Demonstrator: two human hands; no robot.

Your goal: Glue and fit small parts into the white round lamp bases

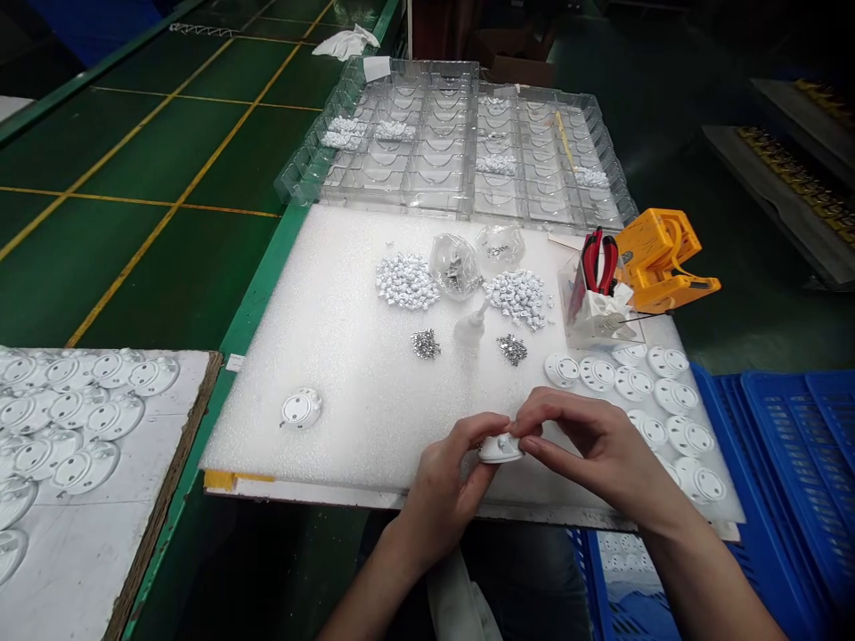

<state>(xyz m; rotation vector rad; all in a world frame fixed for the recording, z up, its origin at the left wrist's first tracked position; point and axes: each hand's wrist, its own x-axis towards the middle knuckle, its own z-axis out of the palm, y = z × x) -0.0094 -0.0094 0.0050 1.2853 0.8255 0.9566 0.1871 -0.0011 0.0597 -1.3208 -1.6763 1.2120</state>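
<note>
A clear plastic compartment tray (468, 151) lies beyond a white foam sheet (313, 392) holding heaps of small white parts (406, 280). Over the foam's near edge, the left hand (437, 499) and right hand (594, 450) hold a round white plastic socket housing (500, 450), their curled fingertips (517, 427) closed on it from both sides.

The foam sheet (321, 418) is lying under the cap (500, 448) pinched between the left hand (441, 481) and right hand (588, 445), with another cap (300, 408) sitting left of the grip and a curved row of caps (641, 383) lying to its right. Piles of small parts (405, 280) are lying on the foam ahead of the grip, and pliers (599, 263) are standing in a clear box (594, 312) ahead and rightward. A divided tray (414, 133) is sitting farther ahead, beyond the foam, while a board of caps (100, 463) is lying well left and a crate (788, 463) is sitting well right.
</note>
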